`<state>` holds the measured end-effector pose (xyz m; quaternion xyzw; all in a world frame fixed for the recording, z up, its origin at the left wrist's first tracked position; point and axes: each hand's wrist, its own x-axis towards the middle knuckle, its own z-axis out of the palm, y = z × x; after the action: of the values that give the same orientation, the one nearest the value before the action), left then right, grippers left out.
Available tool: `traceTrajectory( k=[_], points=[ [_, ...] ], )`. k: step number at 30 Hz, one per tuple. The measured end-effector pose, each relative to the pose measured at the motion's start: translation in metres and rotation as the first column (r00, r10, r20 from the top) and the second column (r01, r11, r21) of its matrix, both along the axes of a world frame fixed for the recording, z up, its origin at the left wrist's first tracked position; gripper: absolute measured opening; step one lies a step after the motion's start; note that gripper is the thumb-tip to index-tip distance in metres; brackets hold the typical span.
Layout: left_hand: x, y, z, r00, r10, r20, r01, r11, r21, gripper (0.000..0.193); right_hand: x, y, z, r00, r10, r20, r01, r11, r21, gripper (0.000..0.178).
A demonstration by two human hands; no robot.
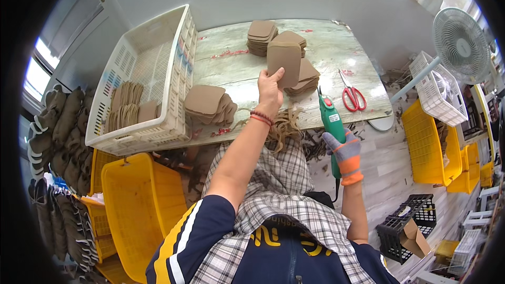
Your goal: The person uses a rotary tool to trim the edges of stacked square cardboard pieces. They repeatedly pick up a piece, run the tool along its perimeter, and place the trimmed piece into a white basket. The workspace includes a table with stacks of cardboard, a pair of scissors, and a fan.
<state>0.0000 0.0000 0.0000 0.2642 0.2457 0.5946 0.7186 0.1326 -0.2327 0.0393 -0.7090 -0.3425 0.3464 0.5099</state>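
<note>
My bare left hand [271,87] grips a flat brown pad [284,63] with rounded corners, thumb on its face, above the table. In my right hand [343,150], gloved in grey and orange, is a green handheld electric cutter [331,118] with a red button, its thin tip pointing away from me. Several stacks of like pads stand around: a far stack [261,37], one at the right [305,78] beneath the held pad, and a leaning stack [206,102] at the left. Brown trimmed strips [284,129] hang at the table's front edge.
Red-handled scissors [353,98] lie on the table [226,71] at the right. A white crate [176,84] holding more pads sits at the left. Below are a yellow bin [129,194] and a black crate [392,236]. A fan [463,45] stands at the right.
</note>
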Motion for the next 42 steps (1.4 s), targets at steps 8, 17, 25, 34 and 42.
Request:
traceTrajectory(
  k=[8, 17, 25, 34, 42],
  points=[
    [-0.014, -0.047, 0.036, 0.86, -0.016, 0.51, 0.077, 0.992, -0.098, 0.032, -0.022, 0.003, 0.024, 0.975, 0.073, 0.208, -0.092, 0.992, 0.081, 0.04],
    [-0.004, -0.051, 0.038, 0.739, 0.006, 0.673, 0.164, 0.968, -0.189, 0.035, -0.032, 0.0, 0.033, 0.986, 0.094, 0.138, -0.102, 0.993, 0.055, 0.039],
    [0.008, -0.056, 0.028, 0.716, -0.014, 0.698, 0.226, 0.951, -0.213, 0.036, -0.03, 0.002, 0.034, 0.99, 0.074, 0.123, -0.086, 0.991, 0.099, 0.037],
    [0.008, -0.078, 0.029, 0.818, -0.191, 0.543, 0.261, 0.964, -0.054, 0.036, -0.025, 0.006, 0.045, 0.998, 0.036, 0.055, -0.042, 0.992, 0.123, 0.036],
    [0.009, -0.082, 0.019, 0.821, -0.297, 0.488, 0.339, 0.941, 0.001, 0.033, -0.023, 0.007, 0.05, 0.996, 0.024, 0.082, -0.034, 0.992, 0.121, 0.037]
  ],
)
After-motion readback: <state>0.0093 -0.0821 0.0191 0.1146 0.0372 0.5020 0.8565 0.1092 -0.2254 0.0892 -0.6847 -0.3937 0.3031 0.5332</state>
